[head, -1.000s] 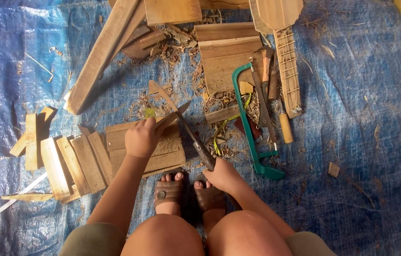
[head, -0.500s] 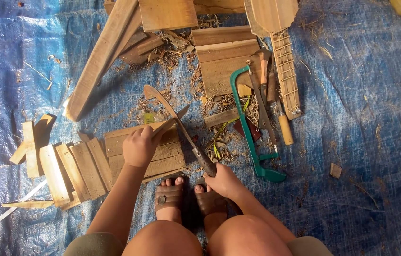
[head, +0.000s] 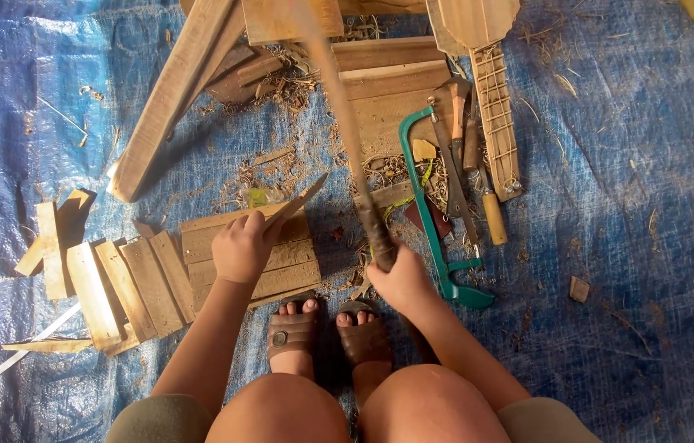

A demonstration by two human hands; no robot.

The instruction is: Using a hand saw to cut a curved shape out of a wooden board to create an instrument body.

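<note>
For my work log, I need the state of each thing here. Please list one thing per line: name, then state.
left hand: shut on the thin wood piece
thin wood piece: held slanted over the stacked boards
right hand: shut on the long blade
long blade: raised, blurred
stacked boards: lying flat on the tarp
green hacksaw: lying flat, untouched
blue tarp: spread out, littered with shavings

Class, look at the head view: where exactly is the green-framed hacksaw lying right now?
The green-framed hacksaw lies on the blue tarp, right of centre, just beyond the right hand, between the wooden boards and the wooden-handled tools.
</note>
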